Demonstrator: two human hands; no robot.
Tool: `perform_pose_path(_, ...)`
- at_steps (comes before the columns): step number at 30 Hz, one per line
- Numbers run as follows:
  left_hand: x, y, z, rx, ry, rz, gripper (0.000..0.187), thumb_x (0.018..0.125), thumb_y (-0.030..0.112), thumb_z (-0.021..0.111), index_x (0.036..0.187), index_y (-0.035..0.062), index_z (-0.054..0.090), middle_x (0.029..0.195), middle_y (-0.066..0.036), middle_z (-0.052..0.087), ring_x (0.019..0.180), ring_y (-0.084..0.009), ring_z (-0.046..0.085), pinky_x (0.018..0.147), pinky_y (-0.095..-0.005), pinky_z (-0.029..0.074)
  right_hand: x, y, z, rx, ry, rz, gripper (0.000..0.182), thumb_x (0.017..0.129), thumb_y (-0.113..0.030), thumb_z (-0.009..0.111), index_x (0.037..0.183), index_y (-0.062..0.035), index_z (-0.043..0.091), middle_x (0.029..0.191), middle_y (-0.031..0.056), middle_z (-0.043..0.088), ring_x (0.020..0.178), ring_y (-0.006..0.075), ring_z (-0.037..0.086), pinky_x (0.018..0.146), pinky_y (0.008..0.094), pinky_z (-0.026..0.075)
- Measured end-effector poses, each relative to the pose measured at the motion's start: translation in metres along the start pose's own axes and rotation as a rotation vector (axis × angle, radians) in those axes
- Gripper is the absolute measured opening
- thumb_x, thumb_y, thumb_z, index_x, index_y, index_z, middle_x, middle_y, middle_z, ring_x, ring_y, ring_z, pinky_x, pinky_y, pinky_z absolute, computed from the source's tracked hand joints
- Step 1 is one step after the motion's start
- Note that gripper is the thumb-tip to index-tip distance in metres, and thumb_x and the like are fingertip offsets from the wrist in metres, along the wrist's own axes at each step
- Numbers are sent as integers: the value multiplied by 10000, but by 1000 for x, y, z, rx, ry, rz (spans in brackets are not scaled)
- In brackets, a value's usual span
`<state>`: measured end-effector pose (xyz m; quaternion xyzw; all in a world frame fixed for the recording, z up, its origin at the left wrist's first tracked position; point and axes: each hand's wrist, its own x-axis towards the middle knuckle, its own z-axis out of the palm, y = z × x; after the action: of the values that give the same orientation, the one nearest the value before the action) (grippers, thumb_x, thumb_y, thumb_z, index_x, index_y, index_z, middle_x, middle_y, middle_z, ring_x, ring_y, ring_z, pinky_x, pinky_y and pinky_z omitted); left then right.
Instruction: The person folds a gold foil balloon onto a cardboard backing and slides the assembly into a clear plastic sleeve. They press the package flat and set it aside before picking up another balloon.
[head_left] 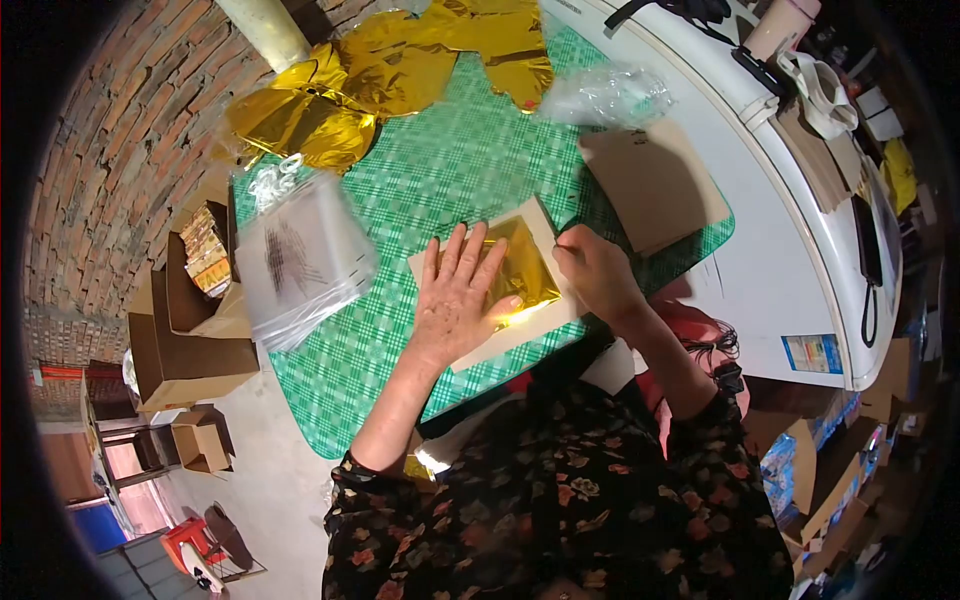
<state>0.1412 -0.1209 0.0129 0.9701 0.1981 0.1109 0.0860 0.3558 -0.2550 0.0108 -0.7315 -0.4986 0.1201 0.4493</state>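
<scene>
A sheet of tan card (pixel 480 350) lies on the green checked tabletop near its front edge, with a folded gold foil piece (pixel 528 268) on top. My left hand (pixel 458 300) rests flat on the card and the foil's left side, fingers spread. At the card's right edge is my right hand (pixel 600 270), its fingers curled closed; what they grip, if anything, is hidden. Further right lies a stack of tan card (pixel 655 190). To the left is a pile of clear plastic bags (pixel 305 260) tied with white string (pixel 273 182).
Gold foil sheets (pixel 400 70) and a clear plastic bundle (pixel 608 95) lie at the table's far side. Open cardboard boxes (pixel 190 360) stand left of the table. A white appliance (pixel 780 270) borders the right side. A brick wall (pixel 120 170) rises at left.
</scene>
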Motion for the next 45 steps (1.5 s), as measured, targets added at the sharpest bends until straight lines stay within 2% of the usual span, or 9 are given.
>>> perform_pose_path(10,-1,3,-5,-24,-1,-8,783,1057,600,552,1658,110,447,1764,-180,326,1645,-401,243,1341,-594,112,10,5,-5,120,-111,119,188,1000,-186,675,1042,-9,626,896,261,700,887,471,727,755,523,566)
perform_pose_path(16,-1,2,-5,-23,9,-4,790,1062,615,537,1663,111,440,1763,-184,326,1645,-404,245,1341,-593,110,19,7,-4,238,-345,293,272,989,-207,672,1056,50,610,854,256,693,836,410,742,750,483,555)
perform_pose_path(19,0,2,-4,-10,5,-4,795,1063,625,529,1664,112,438,1765,-183,324,1645,-403,244,1342,-590,108,18,1,-3,311,-317,243,314,976,-221,690,1063,70,605,895,262,704,893,392,751,785,475,559)
perform_pose_path(22,0,2,-5,-2,-2,-6,798,1064,631,525,1664,113,437,1767,-182,321,1646,-401,241,1343,-588,108,19,23,12,312,-315,200,297,995,-159,714,1200,39,633,1009,117,742,905,132,696,795,329,561)
perform_pose_path(25,0,3,-5,-5,-6,-8,798,1064,635,523,1662,114,440,1768,-181,316,1647,-399,240,1343,-589,108,24,25,21,324,-204,157,376,935,-258,751,1087,60,620,1016,285,713,984,416,740,848,467,568)
perform_pose_path(28,0,2,-5,-4,-6,-8,796,1061,635,529,1659,117,443,1768,-179,316,1645,-400,243,1342,-592,110,44,17,22,317,-222,227,402,922,-277,769,1061,69,619,993,303,703,965,454,728,833,485,564)
perform_pose_path(34,0,2,-3,-17,10,-13,793,1045,621,562,1660,133,446,1762,-177,325,1637,-405,258,1338,-603,119,74,15,26,100,-261,70,390,914,-280,766,982,72,611,941,337,681,920,536,680,788,542,547)
perform_pose_path(43,-2,6,1,24,44,-108,800,1042,608,570,1672,136,427,1762,-180,323,1632,-417,264,1327,-629,137,89,8,29,156,-296,-52,300,938,-239,739,985,38,631,918,312,699,913,512,705,770,554,552)
perform_pose_path(45,-1,7,2,43,40,-122,798,1040,596,578,1672,132,428,1764,-179,320,1636,-415,257,1326,-630,137,91,6,27,-34,-240,-89,267,950,-247,735,1007,1,654,910,277,714,893,492,714,758,555,557)
